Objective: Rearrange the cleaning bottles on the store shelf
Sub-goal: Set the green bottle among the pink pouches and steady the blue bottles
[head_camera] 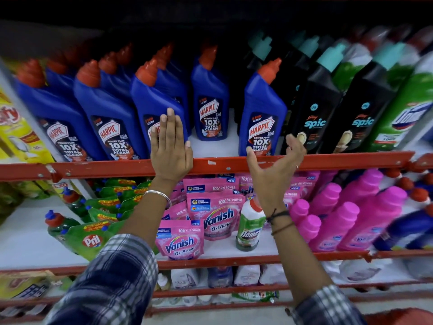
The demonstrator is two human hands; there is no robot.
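Blue Harpic bottles with orange caps line the upper shelf behind a red rail (218, 164). My left hand (169, 146) lies flat, fingers together, against the front of the third blue bottle (154, 99). My right hand (275, 160) is spread open just below and right of the front Harpic bottle (261, 118), thumb at its base, fingers near a black Spic bottle (314, 106); it grips nothing. Between the hands, one Harpic bottle (210, 99) stands farther back, with white shelf bare in front of it.
More black Spic bottles (365, 106) and green-white Domex bottles (407, 113) stand to the right. The shelf below holds green Pril pouches (91, 240), pink Vanish pouches (180, 242), a lone Domex bottle (249, 226) and pink bottles (365, 219).
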